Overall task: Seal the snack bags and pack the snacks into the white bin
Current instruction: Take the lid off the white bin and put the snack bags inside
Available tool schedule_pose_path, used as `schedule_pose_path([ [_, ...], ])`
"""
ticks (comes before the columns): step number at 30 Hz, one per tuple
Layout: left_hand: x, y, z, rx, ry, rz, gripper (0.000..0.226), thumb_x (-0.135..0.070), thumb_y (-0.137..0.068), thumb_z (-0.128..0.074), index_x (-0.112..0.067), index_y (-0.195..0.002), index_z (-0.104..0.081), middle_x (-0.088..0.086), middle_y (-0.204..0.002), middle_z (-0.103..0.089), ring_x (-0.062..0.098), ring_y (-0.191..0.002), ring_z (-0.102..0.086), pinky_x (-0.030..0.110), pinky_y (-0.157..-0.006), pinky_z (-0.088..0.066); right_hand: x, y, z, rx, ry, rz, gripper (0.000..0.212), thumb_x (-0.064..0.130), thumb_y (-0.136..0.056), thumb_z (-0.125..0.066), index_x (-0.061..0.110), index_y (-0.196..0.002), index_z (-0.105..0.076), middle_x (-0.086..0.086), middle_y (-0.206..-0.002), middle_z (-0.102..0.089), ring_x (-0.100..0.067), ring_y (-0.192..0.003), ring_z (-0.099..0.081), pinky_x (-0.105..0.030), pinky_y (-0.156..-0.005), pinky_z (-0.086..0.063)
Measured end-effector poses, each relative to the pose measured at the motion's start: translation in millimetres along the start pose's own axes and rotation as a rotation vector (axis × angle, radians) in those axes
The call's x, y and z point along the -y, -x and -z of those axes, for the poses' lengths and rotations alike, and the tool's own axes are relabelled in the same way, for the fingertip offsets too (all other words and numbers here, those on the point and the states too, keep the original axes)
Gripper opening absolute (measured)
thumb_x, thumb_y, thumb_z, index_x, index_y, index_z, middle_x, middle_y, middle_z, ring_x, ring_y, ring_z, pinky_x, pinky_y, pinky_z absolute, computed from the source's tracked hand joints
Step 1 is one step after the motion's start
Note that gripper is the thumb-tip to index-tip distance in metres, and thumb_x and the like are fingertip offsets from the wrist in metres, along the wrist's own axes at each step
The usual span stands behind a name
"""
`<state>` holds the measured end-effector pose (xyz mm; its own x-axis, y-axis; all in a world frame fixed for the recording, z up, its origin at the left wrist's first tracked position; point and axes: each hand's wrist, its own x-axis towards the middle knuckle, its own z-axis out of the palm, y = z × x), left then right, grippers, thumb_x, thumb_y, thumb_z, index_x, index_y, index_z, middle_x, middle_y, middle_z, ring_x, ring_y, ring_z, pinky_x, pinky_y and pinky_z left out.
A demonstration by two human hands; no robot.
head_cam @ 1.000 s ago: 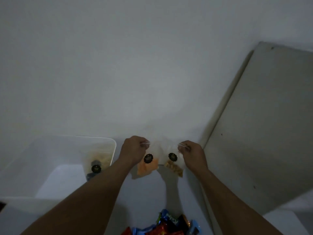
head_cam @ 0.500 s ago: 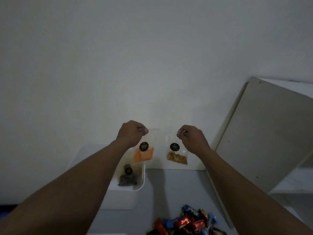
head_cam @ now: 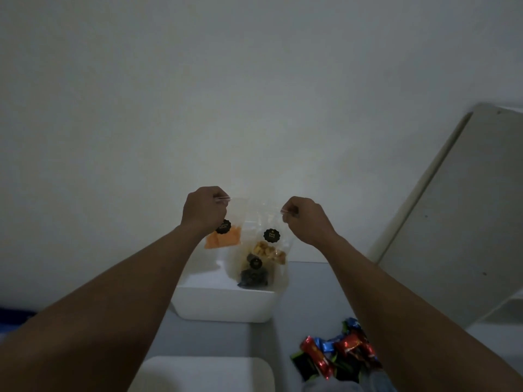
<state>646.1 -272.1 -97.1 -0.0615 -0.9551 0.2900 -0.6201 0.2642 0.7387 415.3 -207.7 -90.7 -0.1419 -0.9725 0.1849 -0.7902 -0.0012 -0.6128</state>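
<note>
- My left hand (head_cam: 204, 213) pinches the orange snack bag (head_cam: 224, 234) above the white bin (head_cam: 223, 305).
- My right hand (head_cam: 304, 219) pinches the yellow snack bag (head_cam: 268, 244) above the bin too.

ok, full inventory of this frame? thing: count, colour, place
clear bag of orange snacks: 1, clear with black sticker, held up by left hand
clear bag of golden snacks: 1, clear with black sticker, held up by right hand, above the bin
bag of dark snacks: 1, clear with black sticker, inside the bin
white bin: 1, white, on the table, centre
wrapped candies: one pile, red, blue, green, on the table lower right
white tray or lid: 1, white, bottom edge; which one is unclear
leaning board: 1, off-white, right
left hand: pinching bag top
right hand: pinching bag top
</note>
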Motion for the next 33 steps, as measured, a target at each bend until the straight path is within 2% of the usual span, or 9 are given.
schedule_pose_path([
  [4, 26.8, -1.1, 2.7, -0.039, -0.008, 0.054, 0.018, -0.01, -0.087, -0.057, -0.018, -0.088, -0.073, 0.001, -0.097, -0.074, 0.019, -0.095, -0.065, 0.028, -0.082, -0.05, -0.1, -6.5, -36.9, 0.084, 0.039, -0.003, 0.012, 0.011, -0.088, -0.058, 0.018, -0.089, -0.067, 0.002, -0.088, -0.069, -0.013, -0.078, -0.062, -0.017, -0.058, -0.042],
  [8, 52.1, 1.7, -1.1, -0.022, 0.009, 0.11, 0.017, -0.01, -0.086, -0.059, -0.02, -0.087, -0.073, 0.0, -0.097, -0.074, 0.017, -0.095, -0.066, 0.025, -0.082, -0.048, -11.1, -10.9, -78.7, 0.176, 0.128, -0.03, 0.012, 0.014, -0.089, -0.058, 0.022, -0.086, -0.067, 0.0, -0.092, -0.07, -0.018, -0.079, -0.066, -0.03, -0.07, -0.056],
  [13, 74.3, 6.8, -6.9, 0.036, 0.016, 0.128, 0.013, -0.012, -0.088, -0.061, -0.017, -0.088, -0.073, -0.001, -0.097, -0.073, 0.014, -0.093, -0.064, 0.023, -0.081, -0.044, -26.3, -14.5, -123.8, 0.284, 0.429, 0.001, 0.012, 0.016, -0.085, -0.06, 0.021, -0.094, -0.066, -0.001, -0.099, -0.069, -0.022, -0.089, -0.064, -0.032, -0.075, -0.053],
  [15, 80.3, 9.7, -8.6, 0.074, 0.007, 0.133, 0.012, -0.013, -0.089, -0.063, -0.015, -0.09, -0.075, -0.002, -0.096, -0.072, 0.011, -0.091, -0.061, 0.021, -0.08, -0.042, -31.1, -14.6, -136.6, 0.294, 0.533, 0.034, 0.014, 0.017, -0.082, -0.065, 0.02, -0.095, -0.066, -0.003, -0.097, -0.069, -0.023, -0.088, -0.065, -0.036, -0.077, -0.056],
  [20, 96.0, 13.6, -10.5, 0.14, 0.024, 0.165, 0.01, -0.018, -0.088, -0.068, -0.012, -0.09, -0.075, -0.003, -0.096, -0.072, 0.01, -0.092, -0.062, 0.019, -0.081, -0.04, -40.7, -17.0, -154.2, 0.23, 0.686, 0.13, 0.012, 0.022, -0.088, -0.059, 0.018, -0.097, -0.067, -0.006, -0.097, -0.069, -0.025, -0.088, -0.067, -0.036, -0.076, -0.055],
  [24, 96.3, 13.1, -10.7, 0.225, 0.006, 0.161, 0.011, -0.021, -0.088, -0.067, -0.015, -0.091, -0.075, -0.003, -0.099, -0.072, 0.012, -0.097, -0.061, 0.021, -0.081, -0.039, -45.4, -19.2, -152.0, 0.19, 0.677, 0.129, 0.013, 0.02, -0.091, -0.059, 0.016, -0.102, -0.066, -0.007, -0.099, -0.068, -0.023, -0.085, -0.067, -0.034, -0.078, -0.055],
  [27, 92.5, 13.2, -12.8, 0.327, 0.058, 0.179, 0.01, -0.02, -0.087, -0.067, -0.016, -0.089, -0.076, -0.004, -0.097, -0.073, 0.013, -0.096, -0.064, 0.023, -0.077, -0.044, -49.3, -20.5, -141.9, 0.127, 0.641, 0.134, 0.017, 0.021, -0.093, -0.058, 0.016, -0.108, -0.066, -0.007, -0.1, -0.067, -0.022, -0.085, -0.064, -0.033, -0.078, -0.055],
  [31, 80.7, 10.5, -22.1, 0.426, 0.072, 0.157, 0.008, -0.021, -0.087, -0.068, -0.019, -0.087, -0.075, -0.004, -0.094, -0.073, 0.009, -0.086, -0.064, 0.021, -0.063, -0.044, -59.7, -17.9, -124.0, 0.002, 0.559, 0.116, 0.029, 0.014, -0.091, -0.053, 0.012, -0.119, -0.061, -0.01, -0.116, -0.064, -0.028, -0.108, -0.053, -0.038, -0.085, -0.047],
  [33, 73.4, 9.7, -31.0, 0.458, 0.065, 0.143, 0.009, -0.021, -0.087, -0.068, -0.018, -0.09, -0.076, -0.007, -0.089, -0.071, 0.007, -0.081, -0.062, 0.021, -0.06, -0.044, -67.7, -14.0, -117.4, 0.044, 0.464, 0.016, 0.037, 0.013, -0.092, -0.052, 0.01, -0.129, -0.055, -0.011, -0.129, -0.057, -0.03, -0.119, -0.048, -0.041, -0.094, -0.046],
])
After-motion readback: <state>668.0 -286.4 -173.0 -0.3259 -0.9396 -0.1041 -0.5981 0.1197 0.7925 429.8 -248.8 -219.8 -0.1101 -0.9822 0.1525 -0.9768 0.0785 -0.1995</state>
